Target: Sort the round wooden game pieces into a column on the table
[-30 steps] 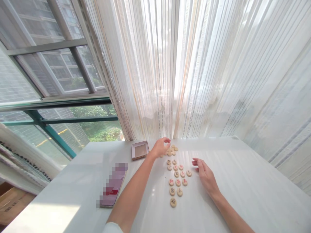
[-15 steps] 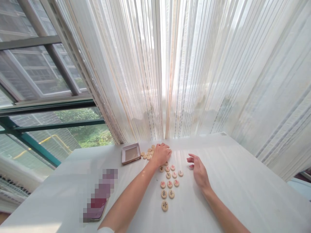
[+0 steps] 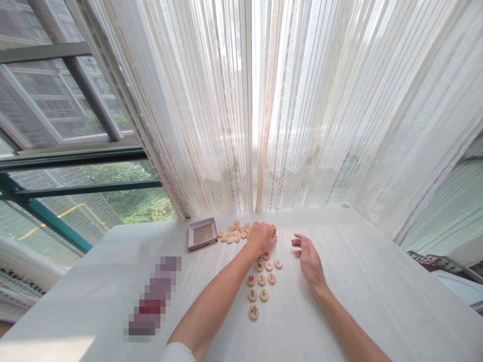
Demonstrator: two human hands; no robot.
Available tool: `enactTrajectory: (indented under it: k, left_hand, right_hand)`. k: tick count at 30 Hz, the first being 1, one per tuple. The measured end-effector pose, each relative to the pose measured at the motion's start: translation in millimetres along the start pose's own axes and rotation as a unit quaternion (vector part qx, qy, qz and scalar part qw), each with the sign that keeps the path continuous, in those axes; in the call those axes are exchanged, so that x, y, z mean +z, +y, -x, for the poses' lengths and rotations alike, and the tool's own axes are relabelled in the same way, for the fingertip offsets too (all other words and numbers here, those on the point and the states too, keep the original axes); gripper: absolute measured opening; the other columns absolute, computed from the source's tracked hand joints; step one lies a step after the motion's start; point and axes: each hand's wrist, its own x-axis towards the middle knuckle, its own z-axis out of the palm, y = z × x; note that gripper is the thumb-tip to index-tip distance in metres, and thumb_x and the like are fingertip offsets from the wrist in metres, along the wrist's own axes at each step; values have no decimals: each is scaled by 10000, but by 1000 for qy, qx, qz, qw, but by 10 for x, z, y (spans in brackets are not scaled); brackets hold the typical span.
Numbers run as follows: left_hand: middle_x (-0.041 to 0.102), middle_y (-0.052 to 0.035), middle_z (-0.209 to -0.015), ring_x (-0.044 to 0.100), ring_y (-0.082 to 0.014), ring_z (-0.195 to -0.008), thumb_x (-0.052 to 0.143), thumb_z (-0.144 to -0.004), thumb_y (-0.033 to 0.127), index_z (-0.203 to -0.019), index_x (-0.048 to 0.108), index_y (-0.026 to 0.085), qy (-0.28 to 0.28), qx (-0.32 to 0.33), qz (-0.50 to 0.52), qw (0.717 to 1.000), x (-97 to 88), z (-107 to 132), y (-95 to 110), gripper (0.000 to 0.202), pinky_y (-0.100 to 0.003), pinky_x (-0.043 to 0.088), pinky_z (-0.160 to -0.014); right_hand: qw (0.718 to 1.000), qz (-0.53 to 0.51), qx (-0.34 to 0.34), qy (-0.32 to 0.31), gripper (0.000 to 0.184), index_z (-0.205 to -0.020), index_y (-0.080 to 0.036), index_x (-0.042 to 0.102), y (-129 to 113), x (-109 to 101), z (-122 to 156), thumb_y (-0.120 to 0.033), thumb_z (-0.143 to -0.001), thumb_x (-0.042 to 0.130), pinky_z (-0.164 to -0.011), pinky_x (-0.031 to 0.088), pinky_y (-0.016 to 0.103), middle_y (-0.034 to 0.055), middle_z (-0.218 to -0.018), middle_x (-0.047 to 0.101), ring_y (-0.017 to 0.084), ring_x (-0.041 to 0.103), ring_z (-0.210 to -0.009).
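My left hand is over the far end of the arranged Chinese chess pieces, its fingers curled together and pointing right. Whatever may be between its fingertips is hidden. Below it, round wooden pieces with red or black characters lie face up in rows. A black-marked piece is nearest to me, and a red-marked piece starts a row farther up. My right hand hovers to the right of the rows, open, fingers apart and empty. Left of my left hand lies a loose group of pale pieces, their markings unreadable.
A shallow open box stands at the table's back left. A pixelated flat object lies on the white table at left. Sheer striped curtains hang behind the back edge, with a window at left.
My left hand has moved right, away from the loose pieces, and its fingers are more curled. More of that group shows now. My right hand has barely moved; the view has shifted slightly.
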Motion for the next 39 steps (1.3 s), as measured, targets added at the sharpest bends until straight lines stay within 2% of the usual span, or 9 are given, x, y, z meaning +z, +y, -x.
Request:
enactTrajectory:
  k: [3,10,15,16,19,21,24,31,39]
  left_hand:
    - [791,-75,-1047,746,-259,-984,648,-954,211,-1054,755,207,32,10,53,998,-82,84,31,147,-395,586,-914]
    - [800,-44,-1050,773,-208,-933,642,-936,218,-1111,707,219,79,58,182,978,-311,589,-20,187,-294,605,-779]
    - [782,-27,-993,743,-187,-869,696,-906,211,-1106,686,225,89,63,224,968,-397,1117,-82,201,-292,613,-757]
    - [778,-24,-1003,736,-180,-864,702,-904,209,-1117,678,226,93,62,235,966,-403,1213,-87,215,-291,615,-762]
    - [775,-17,-994,729,-181,-891,693,-893,153,-1101,674,227,125,51,294,946,-391,1471,-96,221,-316,606,-813]
    - [772,-37,-1057,736,-197,-955,683,-893,137,-1058,673,220,139,42,316,938,-361,1614,-108,184,-313,602,-797]
    - [766,-51,-1111,735,-210,-1014,675,-895,115,-1044,670,218,154,45,332,929,-307,1772,-139,182,-306,598,-790]
    - [762,-59,-1101,738,-195,-969,697,-884,65,-1033,676,217,189,73,325,924,-278,1911,-161,213,-287,600,-808]
    - [771,-71,-1121,756,-220,-1045,776,-867,72,-1038,673,219,190,122,321,920,-181,2013,-159,247,-340,623,-941]
  right_hand:
    - [1000,9,-2,-7,549,-1200,-198,692,-17,1,9,-624,-1048,381,-784,622,404,120,-1067,759,287,731,-1004]
    - [998,46,-24,-46,404,-1219,-221,675,-230,35,170,-538,-1031,508,-868,610,432,115,-1180,754,303,712,-1099]
    - [982,90,-89,-140,306,-1198,-233,660,-415,102,405,-458,-1021,552,-539,587,314,126,-1219,730,299,733,-990]
    - [976,90,-113,-165,281,-1203,-239,654,-441,116,451,-430,-1029,546,-527,588,310,124,-1202,730,291,736,-968]
    - [951,65,-200,-227,217,-1210,-248,653,-508,154,575,-319,-1046,531,-764,652,375,116,-1185,721,280,722,-1049]
    - [929,53,-244,-273,237,-1242,-256,653,-546,175,650,-241,-1043,527,-956,616,419,114,-1227,704,276,687,-1166]
    - [901,47,-269,-338,345,-1302,-288,647,-584,207,753,-139,-1022,512,-1046,572,402,103,-1301,675,249,657,-1241]
    - [898,-4,-235,-371,418,-1315,-307,663,-611,244,839,-84,-996,512,-1011,572,361,80,-1271,700,225,691,-1172]
    - [917,-43,-136,-373,179,-1045,-233,745,-735,277,877,-222,-1020,568,-829,590,328,64,-958,750,215,715,-888]
